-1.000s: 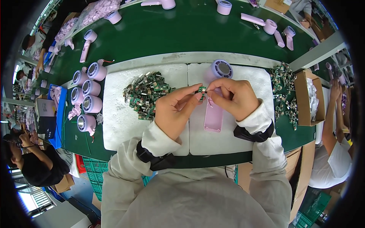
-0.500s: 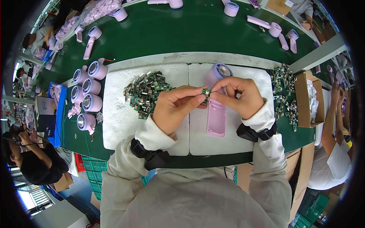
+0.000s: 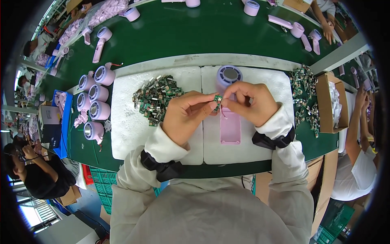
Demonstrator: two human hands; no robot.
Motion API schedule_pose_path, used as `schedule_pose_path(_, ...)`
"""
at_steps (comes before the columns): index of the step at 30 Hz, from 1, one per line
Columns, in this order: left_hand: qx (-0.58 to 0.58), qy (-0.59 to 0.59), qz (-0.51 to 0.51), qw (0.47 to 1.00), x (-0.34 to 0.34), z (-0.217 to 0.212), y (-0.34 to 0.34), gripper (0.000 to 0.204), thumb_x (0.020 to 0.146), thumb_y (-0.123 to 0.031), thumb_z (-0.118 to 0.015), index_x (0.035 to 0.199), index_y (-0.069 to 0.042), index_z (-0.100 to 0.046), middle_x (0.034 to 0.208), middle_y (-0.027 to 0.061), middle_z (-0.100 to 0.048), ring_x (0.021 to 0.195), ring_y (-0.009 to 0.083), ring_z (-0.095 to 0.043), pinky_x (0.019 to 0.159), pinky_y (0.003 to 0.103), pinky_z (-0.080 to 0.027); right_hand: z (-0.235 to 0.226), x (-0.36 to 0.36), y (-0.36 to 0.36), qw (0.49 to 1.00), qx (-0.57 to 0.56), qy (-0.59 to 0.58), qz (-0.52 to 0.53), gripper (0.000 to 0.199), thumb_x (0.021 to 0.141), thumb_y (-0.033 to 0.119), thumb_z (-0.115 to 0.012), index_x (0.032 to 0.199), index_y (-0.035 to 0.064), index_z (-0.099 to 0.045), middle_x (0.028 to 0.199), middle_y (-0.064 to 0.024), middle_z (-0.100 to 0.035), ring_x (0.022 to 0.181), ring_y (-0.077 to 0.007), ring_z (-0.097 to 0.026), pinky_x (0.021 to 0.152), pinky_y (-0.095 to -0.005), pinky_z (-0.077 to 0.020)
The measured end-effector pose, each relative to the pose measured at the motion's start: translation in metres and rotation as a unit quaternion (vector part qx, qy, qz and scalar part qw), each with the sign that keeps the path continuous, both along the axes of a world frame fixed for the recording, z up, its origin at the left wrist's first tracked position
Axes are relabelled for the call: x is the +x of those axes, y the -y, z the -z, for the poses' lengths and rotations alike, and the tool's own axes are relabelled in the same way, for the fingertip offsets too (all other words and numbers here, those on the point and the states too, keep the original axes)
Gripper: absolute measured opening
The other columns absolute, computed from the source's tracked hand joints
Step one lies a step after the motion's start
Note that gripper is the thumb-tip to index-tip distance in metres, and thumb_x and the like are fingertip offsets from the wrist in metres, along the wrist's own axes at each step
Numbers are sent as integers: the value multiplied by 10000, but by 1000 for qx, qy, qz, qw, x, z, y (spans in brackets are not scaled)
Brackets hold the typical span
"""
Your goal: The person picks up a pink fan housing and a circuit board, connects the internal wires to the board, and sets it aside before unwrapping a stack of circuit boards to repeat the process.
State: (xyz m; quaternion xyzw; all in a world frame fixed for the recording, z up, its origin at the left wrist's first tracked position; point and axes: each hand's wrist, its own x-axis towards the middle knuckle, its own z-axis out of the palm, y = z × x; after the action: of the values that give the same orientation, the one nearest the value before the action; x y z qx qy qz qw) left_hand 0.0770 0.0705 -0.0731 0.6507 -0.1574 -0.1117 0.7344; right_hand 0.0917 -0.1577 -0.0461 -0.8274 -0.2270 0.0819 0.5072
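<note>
Between the thumb and fingers of my left hand (image 3: 187, 116) is a small green circuit board (image 3: 217, 99), held over the middle of the work surface. My right hand (image 3: 254, 103) is closed in a pinch at the board's right edge, on a thin reddish wire (image 3: 224, 114) that dangles below the fingertips. Under both hands lies a handheld fan; its round lilac head (image 3: 229, 74) points away from me. The fan's pink handle shell (image 3: 230, 132) lies open toward me, its upper part hidden by my right hand.
White foam boards (image 3: 162, 146) cover the bench before me. A heap of circuit boards (image 3: 156, 97) lies left, another pile (image 3: 304, 97) right beside a cardboard box (image 3: 328, 103). Several fan heads (image 3: 98, 110) stand left, near a blue tray (image 3: 62, 138). Co-workers sit on both sides.
The wire now shows below my right fingertips. The fan's head is more upright in view and less covered. Both hands stay nearly in place with the circuit board between them.
</note>
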Motion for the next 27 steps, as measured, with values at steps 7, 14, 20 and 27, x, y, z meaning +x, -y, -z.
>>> schedule_pose_path(7,-2,-40,-30,999,-15,-4,2,286,973,40,-613,1258,52,-620,1132,119,-698,1044,173,-685,930,303,-566,-12,-12,3,984,-18,155,-85,246,819,13,-767,1052,81,-731,793,-31,-626,626,-139,-585,560,-278,-470)
schedule_pose_path(14,-9,-58,-42,997,-14,0,3,292,986,24,-598,1276,58,-605,1152,129,-690,1056,173,-679,939,319,-577,-3,-6,4,968,-49,223,-108,210,828,21,-766,1032,75,-766,909,-51,-669,760,-178,-645,602,-294,-506)
schedule_pose_path(20,-53,-94,-47,993,-10,0,7,306,993,-6,-604,1289,68,-597,1150,136,-691,1056,198,-685,916,335,-595,1,-2,3,989,49,122,-64,219,821,20,-769,1031,81,-774,935,-52,-678,747,-183,-639,615,-290,-505)
schedule_pose_path(27,-56,-82,-54,994,-8,0,7,297,994,-8,-603,1278,79,-597,1158,148,-683,1046,203,-687,921,342,-601,-10,-6,-2,991,9,89,-96,234,814,0,-762,1035,78,-772,957,-58,-684,736,-168,-631,613,-275,-494)
